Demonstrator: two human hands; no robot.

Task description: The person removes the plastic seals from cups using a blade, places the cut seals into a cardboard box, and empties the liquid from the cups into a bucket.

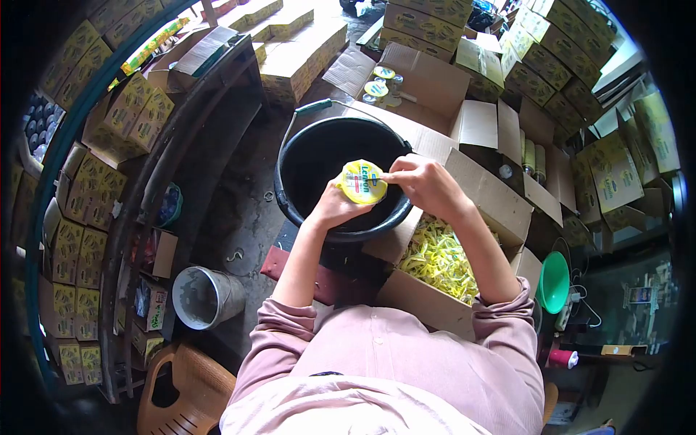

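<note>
My left hand is closed around a cup with a yellow printed lid marked "Lemon". The lid faces up toward me. My right hand is closed in a pinch, its fingertips at the right side of the lid. Something thin and dark shows at those fingertips, too small to name. Both hands are over a black bucket with a wire handle and green grip. To the right, under my right forearm, an open carton holds a heap of yellow-green strips.
A grey-white bucket stands on the floor at left, near a brown plastic chair. Beyond the black bucket, an open carton holds several lidded cups. Stacked cartons line the left. A green bowl is at right.
</note>
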